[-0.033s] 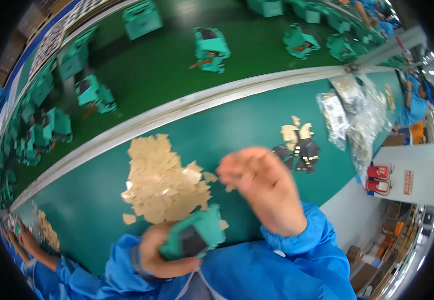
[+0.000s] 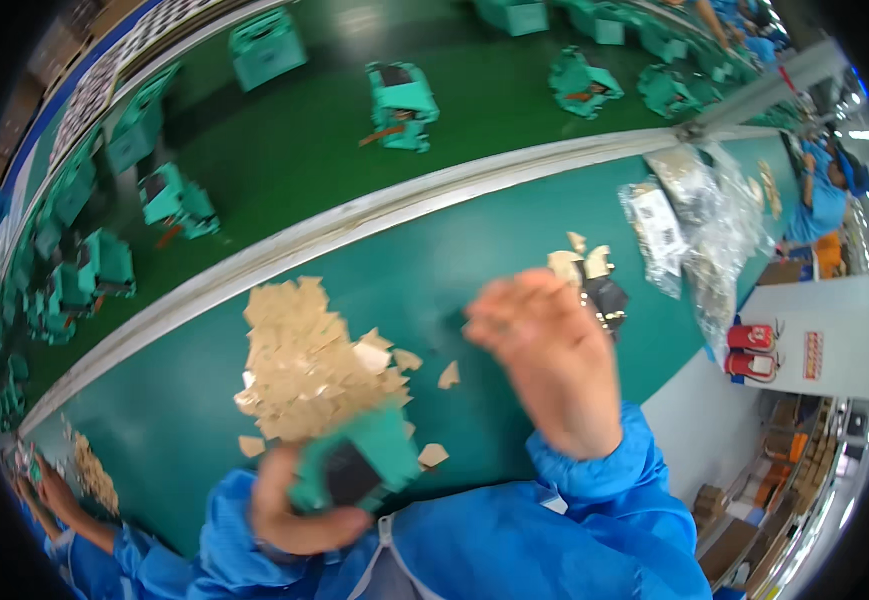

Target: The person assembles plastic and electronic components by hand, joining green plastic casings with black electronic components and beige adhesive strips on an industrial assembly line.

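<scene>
Bench [image 2: 474, 260]: green, tan pile [image 2: 299, 350] mid-surface.
Right hand [image 2: 546, 355]: swings right, covering more black parts [image 2: 609, 296]; fingers loosely bent, contents unclear.
Left hand [image 2: 289, 515]: grasps the shell [image 2: 386, 448], now farther left, apparently supporting it alone.
Shell: by the bench's near edge, long axis slanting near-left to far-right; panel [image 2: 349, 475] up, front unclear.
Chip [image 2: 449, 375]: now fully exposed.

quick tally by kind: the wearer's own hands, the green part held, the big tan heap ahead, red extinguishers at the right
Own hands, left hand and right hand: 2
Held green part: 1
Big tan heap: 1
Red extinguishers: 2
Total: 6
</scene>
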Demonstrator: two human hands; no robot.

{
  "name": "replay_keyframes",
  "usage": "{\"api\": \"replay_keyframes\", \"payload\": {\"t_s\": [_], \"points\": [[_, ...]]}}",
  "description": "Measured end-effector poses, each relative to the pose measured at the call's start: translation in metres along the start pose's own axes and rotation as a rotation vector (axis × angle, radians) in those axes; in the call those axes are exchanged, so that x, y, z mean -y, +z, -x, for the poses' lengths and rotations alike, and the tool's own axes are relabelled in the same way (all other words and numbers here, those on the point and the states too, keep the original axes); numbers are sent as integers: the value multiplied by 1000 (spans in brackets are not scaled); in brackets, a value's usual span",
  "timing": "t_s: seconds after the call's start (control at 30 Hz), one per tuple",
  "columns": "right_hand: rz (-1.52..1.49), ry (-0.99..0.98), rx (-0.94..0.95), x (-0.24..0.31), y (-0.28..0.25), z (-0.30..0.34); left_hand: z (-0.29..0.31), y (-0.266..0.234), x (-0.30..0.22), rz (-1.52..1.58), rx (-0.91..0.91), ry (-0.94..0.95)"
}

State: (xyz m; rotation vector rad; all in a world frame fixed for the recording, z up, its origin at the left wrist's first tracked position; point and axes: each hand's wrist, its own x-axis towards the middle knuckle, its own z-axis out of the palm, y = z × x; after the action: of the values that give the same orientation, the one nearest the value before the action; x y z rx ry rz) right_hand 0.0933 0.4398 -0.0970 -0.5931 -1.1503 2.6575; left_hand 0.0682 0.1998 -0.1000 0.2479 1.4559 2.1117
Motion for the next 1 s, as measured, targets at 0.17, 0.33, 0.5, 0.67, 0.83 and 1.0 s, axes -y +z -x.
{"api": "replay_keyframes", "payload": {"t_s": [0.17,0.33,0.5,0.67,0.83,1.0], "points": [[404,-672,-308,66,-84,-4,-118,-15,-17,-790,-352,633],[1678,-618,-320,78,-129,-10,-220,-20,-11,-708,-310,575],[1871,-527,-152,74,-124,-23,-236,-39,11,-706,-189,508],[1892,-447,-53,85,-130,-36,-210,-41,-5,-855,-218,391],[1930,-292,-1,104,-119,-37,-179,-28,-8,-895,-319,454],[1760,-303,7,117,-101,-17,-97,7,-9,-686,161,452]]}}
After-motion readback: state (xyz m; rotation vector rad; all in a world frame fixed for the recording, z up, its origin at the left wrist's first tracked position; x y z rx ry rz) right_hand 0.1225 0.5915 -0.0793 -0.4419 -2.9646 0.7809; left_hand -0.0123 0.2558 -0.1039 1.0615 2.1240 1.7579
